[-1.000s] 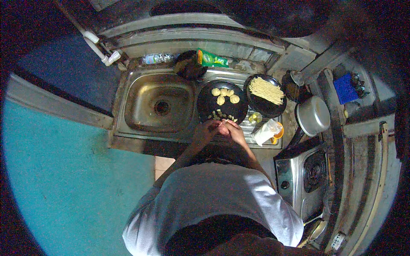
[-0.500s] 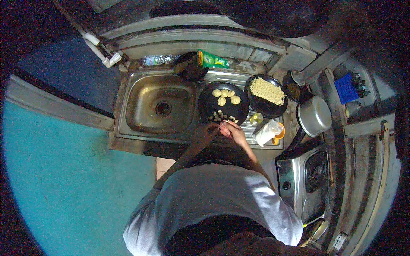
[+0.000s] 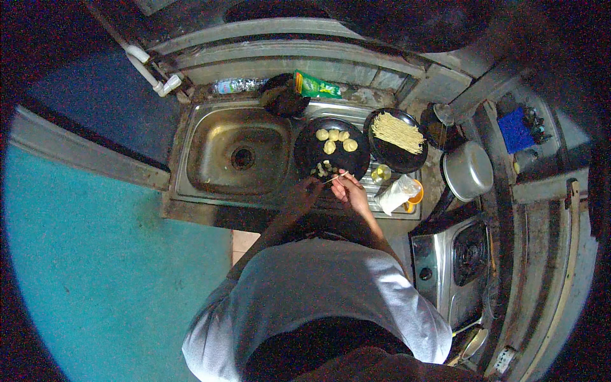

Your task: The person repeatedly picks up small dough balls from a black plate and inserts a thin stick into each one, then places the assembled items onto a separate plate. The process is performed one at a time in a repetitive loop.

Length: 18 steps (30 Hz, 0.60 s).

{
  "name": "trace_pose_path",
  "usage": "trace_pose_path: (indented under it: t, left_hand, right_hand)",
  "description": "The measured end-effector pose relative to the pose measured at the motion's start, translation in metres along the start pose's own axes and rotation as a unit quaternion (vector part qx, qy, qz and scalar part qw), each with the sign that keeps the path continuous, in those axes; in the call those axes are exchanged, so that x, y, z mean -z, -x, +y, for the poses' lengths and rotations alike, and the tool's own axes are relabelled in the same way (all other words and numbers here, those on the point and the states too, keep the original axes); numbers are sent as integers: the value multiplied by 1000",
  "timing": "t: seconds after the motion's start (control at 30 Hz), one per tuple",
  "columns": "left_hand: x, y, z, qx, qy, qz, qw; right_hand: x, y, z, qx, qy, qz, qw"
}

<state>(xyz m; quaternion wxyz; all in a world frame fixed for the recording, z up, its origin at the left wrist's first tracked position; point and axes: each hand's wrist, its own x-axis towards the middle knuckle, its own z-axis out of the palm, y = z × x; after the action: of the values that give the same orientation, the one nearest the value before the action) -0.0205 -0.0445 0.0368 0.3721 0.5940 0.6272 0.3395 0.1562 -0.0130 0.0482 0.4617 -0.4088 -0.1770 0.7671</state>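
Note:
A thin pale dough strip (image 3: pixel 337 177) stretches between my two hands at the near edge of a round black plate (image 3: pixel 309 153). My left hand (image 3: pixel 309 191), in shadow, is closed at the strip's left end. My right hand (image 3: pixel 350 194) pinches the other end, palm partly turned up. Several round dough balls (image 3: pixel 329 147) sit on the far half of that plate, with small cut dough pieces (image 3: pixel 323 169) nearer my fingers. On a second black plate (image 3: pixel 380 153), to the right, many pale dough strips (image 3: pixel 398 133) lie side by side.
Right of my hands stand a small glass bowl of yellow liquid (image 3: pixel 380 173), a white plastic bag (image 3: pixel 396 195) and an orange cup (image 3: pixel 416 191). A metal pot (image 3: pixel 468 170) and gas stove (image 3: pixel 445 267) are farther right. The steel sink (image 3: pixel 216 181) lies left, a green packet (image 3: pixel 316 85) behind.
My hands have moved apart from close together, and the dough strip now shows stretched between them. The plates and other things stay in place; the view has shifted slightly.

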Motion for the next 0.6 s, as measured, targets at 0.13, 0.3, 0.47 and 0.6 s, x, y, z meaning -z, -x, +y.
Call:
trace_pose_path:
  t: [0.13, 0.3, 0.47, 0.6]
  left_hand:
    - [-3, -2, -16, -52, 46, -3, 998]
    - [6, 0, 22, -176, 4, 94, 980]
    - [1, -8, 13, -164, -58, 35, 984]
    - [0, -7, 9, -144, -87, 14, 986]
  right_hand:
    - [-14, 8, -8, -34, -11, 58, 998]
    - [29, -21, 21, -23, -3, -117, 993]
    - [11, -12, 18, -22, 76, -32, 996]
    - [6, -6, 11, -27, 96, -2, 995]
